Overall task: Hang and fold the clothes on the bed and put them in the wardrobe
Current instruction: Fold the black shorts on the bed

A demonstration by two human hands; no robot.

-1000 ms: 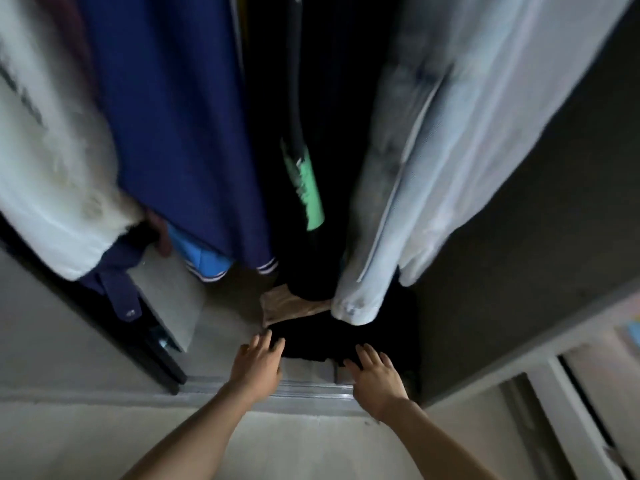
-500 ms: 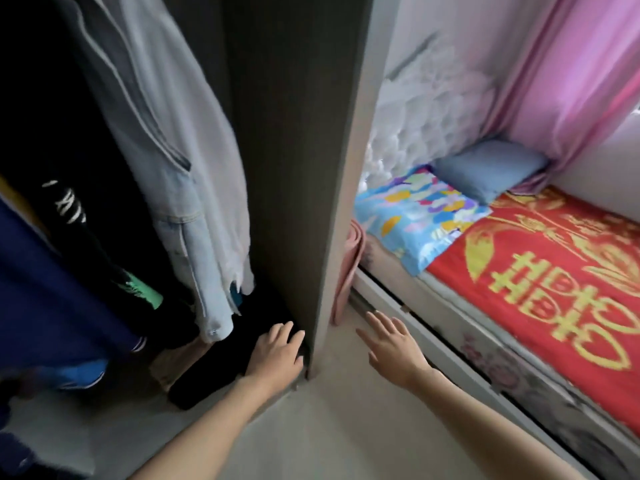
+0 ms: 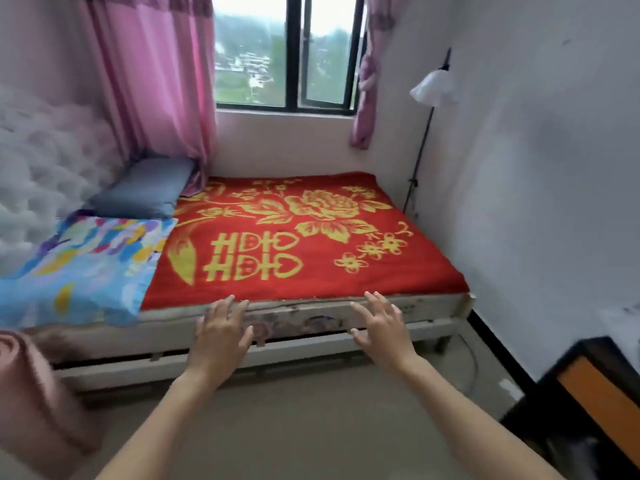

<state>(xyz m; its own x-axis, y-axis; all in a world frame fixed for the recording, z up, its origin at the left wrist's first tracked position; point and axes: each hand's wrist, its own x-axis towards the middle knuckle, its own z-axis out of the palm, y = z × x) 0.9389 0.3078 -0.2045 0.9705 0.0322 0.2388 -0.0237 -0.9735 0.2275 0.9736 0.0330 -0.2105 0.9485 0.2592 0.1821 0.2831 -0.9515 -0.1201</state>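
Far left, low, a pink fabric roll sits by the bed's head end; can't tell if it's a garment, worth a check. Next come a patterned pillow & a grey-blue pillow, nothing draped on either. The bed carries a red blanket, lying flat, & no clothes show on it from here; wardrobe not in view. Left hand hovers just short of the bed rim, fingers straight & spread, holding nothing. Right hand does the same, fingers splayed, empty, palm down. So the step looks like a check for leftovers, prob near the end of the task. To do it well: scan the whole blanket incl the far edge under the window & the gap by the wall, not just one glance. Lift pillow corners w/ flat fingers. If the pink thing is clothing, take it w/ both hands so it doesn't drag on the floor. Right side: lamp & black-orange cabinet, no garment seen on either
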